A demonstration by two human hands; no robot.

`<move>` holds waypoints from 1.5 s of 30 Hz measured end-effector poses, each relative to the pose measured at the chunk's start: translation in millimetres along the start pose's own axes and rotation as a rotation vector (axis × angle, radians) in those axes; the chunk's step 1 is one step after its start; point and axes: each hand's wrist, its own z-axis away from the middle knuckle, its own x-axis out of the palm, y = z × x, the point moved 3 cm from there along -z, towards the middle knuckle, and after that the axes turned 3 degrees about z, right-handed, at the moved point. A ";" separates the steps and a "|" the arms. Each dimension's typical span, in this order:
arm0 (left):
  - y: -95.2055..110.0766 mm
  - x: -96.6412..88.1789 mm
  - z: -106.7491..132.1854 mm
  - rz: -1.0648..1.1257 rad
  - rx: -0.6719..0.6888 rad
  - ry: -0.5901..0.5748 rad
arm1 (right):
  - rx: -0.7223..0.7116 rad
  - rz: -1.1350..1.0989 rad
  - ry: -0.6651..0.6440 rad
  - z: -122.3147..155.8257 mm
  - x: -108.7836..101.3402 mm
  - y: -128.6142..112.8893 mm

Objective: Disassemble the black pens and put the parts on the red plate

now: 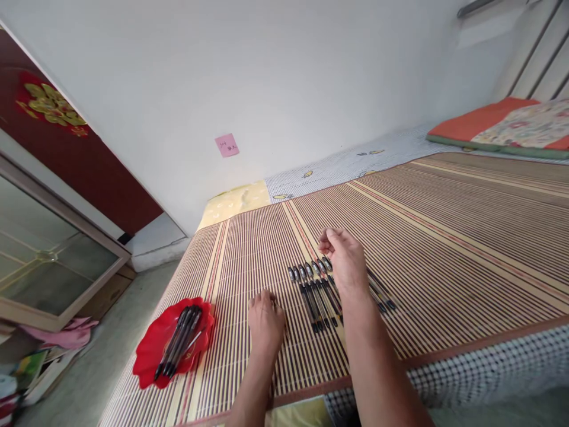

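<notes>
Black pen caps (309, 271) lie in a slanting row on the striped bamboo mat. Below them several black pens (316, 308) without caps lie side by side, tips and ends in line. My right hand (349, 261) is over the right part of this row, fingers curled together; whatever is in them is hidden. Its wrist and forearm cover some of the pens, and more pens (380, 292) show to the right of the arm. My left hand (267, 320) rests on the mat left of the row, its fingers bent inward, with their contents hidden from me.
A red scalloped plate (146, 356) with several capped black pens (180, 341) stands at the mat's left. The bamboo mat (240, 255) covers a bed against a white wall with a pink note (226, 145). Folded orange bedding (480, 121) lies at the far right.
</notes>
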 end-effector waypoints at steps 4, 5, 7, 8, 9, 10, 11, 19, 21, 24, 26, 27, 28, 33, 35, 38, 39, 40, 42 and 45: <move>-28.7 -18.1 0.7 0.068 0.025 0.123 | -0.005 0.013 0.002 -3.3 -2.7 4.4; -35.8 -22.0 0.4 0.066 0.014 0.135 | -0.005 0.035 -0.004 -4.1 -3.2 6.2; -46.3 -26.0 -0.2 0.059 -0.013 0.114 | -0.011 0.143 -0.054 -4.3 -2.4 10.3; -49.4 -25.9 -0.3 0.053 -0.024 0.085 | -0.019 0.235 -0.105 -3.2 -0.7 12.6; -50.9 -24.4 -0.2 0.047 -0.024 0.048 | -0.030 0.352 -0.177 -1.1 2.0 15.3; -51.1 -22.0 0.0 0.042 -0.018 0.011 | -0.040 0.495 -0.264 2.3 5.5 18.7; -50.6 -19.1 0.2 0.047 -0.011 -0.019 | -0.047 0.676 -0.365 6.9 9.5 23.1; -66.9 -11.6 -1.2 0.366 -0.071 0.015 | 0.062 1.556 -0.796 50.3 40.3 69.2; -75.0 -13.8 -0.5 0.595 -0.093 0.059 | 0.094 1.621 -0.850 57.8 47.2 79.9; -80.4 -14.9 1.9 0.925 -0.116 0.051 | 0.113 1.668 -0.906 66.7 52.8 93.3; -79.5 -14.4 4.1 1.161 -0.136 -0.018 | 0.114 1.666 -0.927 70.8 53.4 100.0; -78.8 -14.5 5.3 1.272 -0.154 -0.045 | 0.114 1.657 -0.933 71.9 52.9 102.7; -78.5 -15.0 6.6 1.353 -0.177 -0.059 | 0.112 1.643 -0.936 72.4 52.2 104.8; -77.8 -21.9 12.3 1.433 -0.254 -0.044 | 0.038 1.512 -0.894 66.3 51.8 105.8; -74.2 -23.7 14.5 1.452 -0.265 -0.079 | 0.004 1.384 -0.887 64.1 55.3 102.7; -65.3 -23.4 17.8 1.527 -0.270 -0.159 | 0.059 1.011 -0.876 65.6 62.7 96.9; -62.2 -22.6 18.7 1.562 -0.266 -0.184 | 0.091 0.890 -0.862 67.1 65.1 95.1; -59.4 -21.8 19.5 1.599 -0.257 -0.201 | 0.116 0.799 -0.848 68.8 67.4 93.5; -55.4 -20.2 20.6 1.663 -0.240 -0.220 | 0.130 0.714 -0.828 72.3 71.3 90.4; -53.8 -19.0 21.4 1.704 -0.225 -0.214 | 0.133 0.664 -0.818 75.9 75.0 85.5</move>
